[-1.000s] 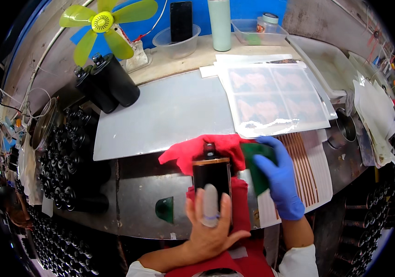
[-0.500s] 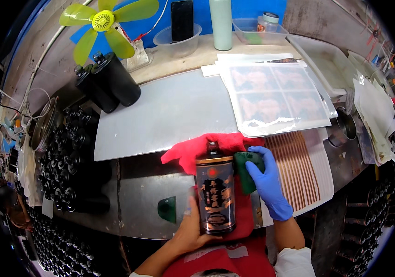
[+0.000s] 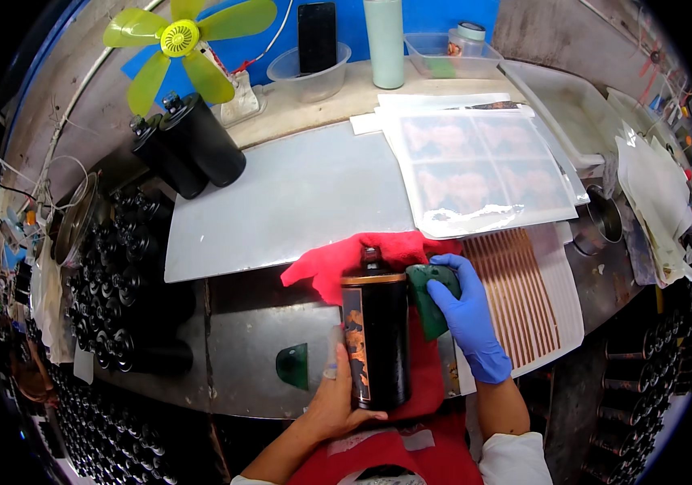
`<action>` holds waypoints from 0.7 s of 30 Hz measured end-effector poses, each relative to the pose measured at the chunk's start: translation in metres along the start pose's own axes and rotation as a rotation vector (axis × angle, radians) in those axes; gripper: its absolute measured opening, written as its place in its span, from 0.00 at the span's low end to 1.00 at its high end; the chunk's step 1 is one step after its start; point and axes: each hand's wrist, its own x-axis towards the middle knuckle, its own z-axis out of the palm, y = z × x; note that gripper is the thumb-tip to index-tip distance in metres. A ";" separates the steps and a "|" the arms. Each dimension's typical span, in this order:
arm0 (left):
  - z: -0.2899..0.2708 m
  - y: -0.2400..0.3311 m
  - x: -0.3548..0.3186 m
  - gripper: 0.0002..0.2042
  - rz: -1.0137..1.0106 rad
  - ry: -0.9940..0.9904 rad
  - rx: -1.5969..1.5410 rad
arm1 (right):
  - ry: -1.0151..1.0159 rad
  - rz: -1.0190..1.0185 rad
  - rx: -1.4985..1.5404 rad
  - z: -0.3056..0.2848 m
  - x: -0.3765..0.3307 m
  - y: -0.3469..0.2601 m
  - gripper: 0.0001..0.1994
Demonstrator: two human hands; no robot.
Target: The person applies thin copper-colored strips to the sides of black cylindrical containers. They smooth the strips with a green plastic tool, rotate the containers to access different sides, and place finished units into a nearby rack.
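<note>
A black bottle (image 3: pixel 385 347) with a gold band at its shoulder stands roughly upright before me, a coppery patterned strip showing on its left side. My bare left hand (image 3: pixel 338 388) grips it low on the left, with fingers partly behind it and the thumb under the base. In a blue glove, my right hand (image 3: pixel 463 303) pinches a dark green scraper-like piece (image 3: pixel 429 303) just right of the bottle's shoulder. Behind and beneath the bottle lies a red cloth (image 3: pixel 322 267). Another green piece (image 3: pixel 293 366) rests on the metal table, left of my left hand.
Black bottles (image 3: pixel 120 299) crowd the left; two larger ones (image 3: pixel 204 141) stand beside a yellow-green fan (image 3: pixel 180 38). A grey board (image 3: pixel 289 202) carries printed sheets (image 3: pixel 483 170). A copper-striped sheet (image 3: pixel 516 291) lies right, near a metal cup (image 3: pixel 601 218). More bottles line the floor.
The bottle has been turned about its upright axis: its lettered front no longer faces me, and a plain black side with a patterned strip shows instead. Both hands keep their holds.
</note>
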 end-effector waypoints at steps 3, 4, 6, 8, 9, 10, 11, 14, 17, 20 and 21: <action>-0.015 0.040 0.004 0.59 0.103 0.102 0.279 | 0.011 -0.013 0.064 -0.008 0.000 -0.019 0.15; -0.017 0.051 0.007 0.55 0.191 0.108 0.392 | 0.042 -0.109 -0.079 0.002 0.002 -0.035 0.15; -0.006 0.060 0.016 0.44 0.334 0.094 0.637 | -0.011 -0.222 -0.224 0.022 0.003 -0.054 0.15; 0.000 0.058 0.023 0.42 0.271 0.045 0.759 | -0.046 -0.325 -0.303 0.038 0.004 -0.056 0.15; 0.001 0.053 0.024 0.42 0.263 0.065 0.784 | -0.066 -0.276 -0.268 0.038 0.003 -0.054 0.15; 0.001 0.053 0.023 0.43 0.201 0.101 0.533 | -0.054 -0.246 -0.232 0.033 0.002 -0.048 0.15; 0.001 0.043 0.017 0.44 0.207 0.186 0.376 | -0.059 -0.213 -0.184 0.029 0.003 -0.036 0.16; 0.007 0.009 -0.003 0.54 0.081 0.123 0.090 | -0.002 -0.075 0.083 0.015 -0.003 0.003 0.16; 0.001 0.013 -0.004 0.60 0.033 0.087 0.048 | 0.033 -0.041 0.041 0.001 -0.002 0.005 0.16; -0.006 0.048 0.010 0.62 0.227 0.146 0.398 | 0.036 -0.108 -0.122 0.009 -0.002 -0.031 0.15; -0.010 0.062 0.019 0.58 0.180 0.046 0.520 | 0.033 -0.142 -0.182 0.019 -0.002 -0.043 0.15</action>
